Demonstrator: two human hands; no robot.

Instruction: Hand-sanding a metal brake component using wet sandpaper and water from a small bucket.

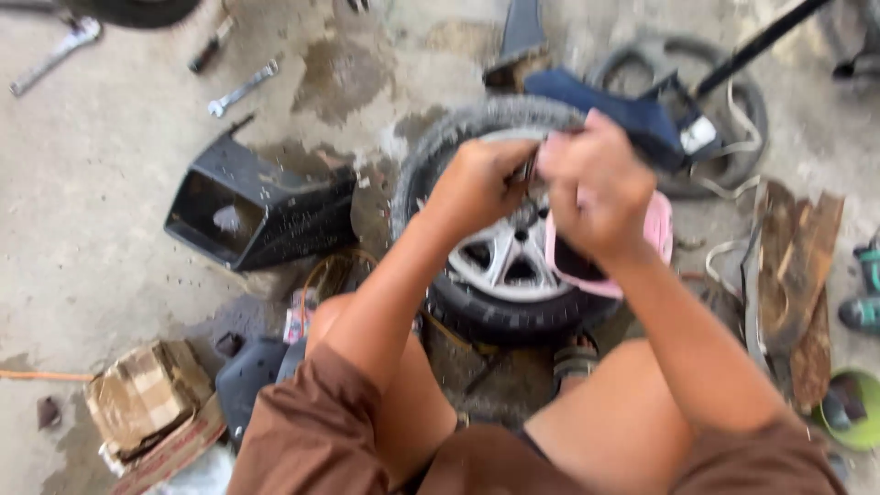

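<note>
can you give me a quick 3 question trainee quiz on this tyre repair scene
1. True or false: both hands are pressed flat on the concrete floor.
2. What lies under the hands? A) a wheel with silver spokes B) a bucket C) a wooden crate
3. What colour is the container resting on the wheel?

Key
1. False: the left hand and right hand meet above the wheel, around a small blurred item.
2. A
3. Pink container.

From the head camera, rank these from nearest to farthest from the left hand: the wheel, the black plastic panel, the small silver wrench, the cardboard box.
From the left hand:
1. Wheel, directly beneath the hand.
2. Black plastic panel, on the floor to its left.
3. Small silver wrench, upper left, slightly farther than the panel.
4. Cardboard box, lower left corner.
</note>
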